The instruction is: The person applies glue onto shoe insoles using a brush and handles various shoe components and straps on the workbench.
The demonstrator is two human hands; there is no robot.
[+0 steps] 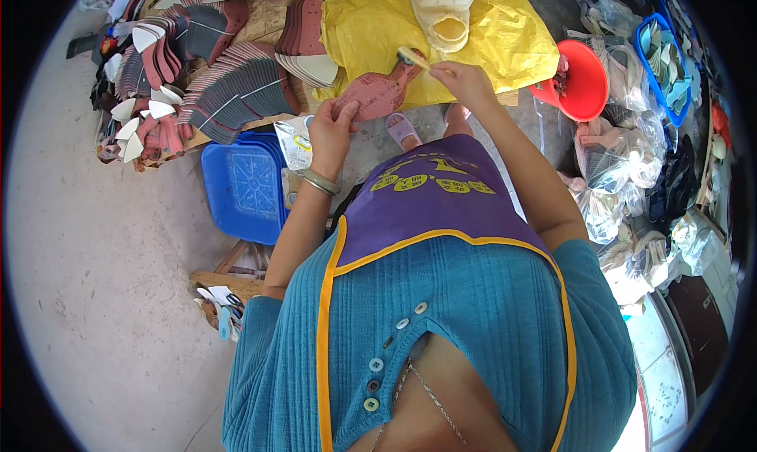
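My left hand (pixel 334 130) pinches the wide end of a pinkish-red insole (pixel 374 95) between thumb and fingers. The insole extends over the front edge of a yellow plastic sheet (pixel 512 30). In my right hand (pixel 464 86) is a brush (pixel 419 60) with a pale yellow handle, gripped near the handle's end. Its dark head sits at the narrow far end of the insole; whether the bristles press on it I cannot tell. Just beyond the brush, a whitish plastic container (pixel 443 6) with a round opening lies on the sheet.
Fanned stacks of insoles (pixel 244 89) cover the table's left side. Below that edge stand nested blue plastic trays (pixel 243 185). At the right are a red bucket (pixel 587 81), clear bags of pieces (pixel 623 156) and a blue basket (pixel 666 69).
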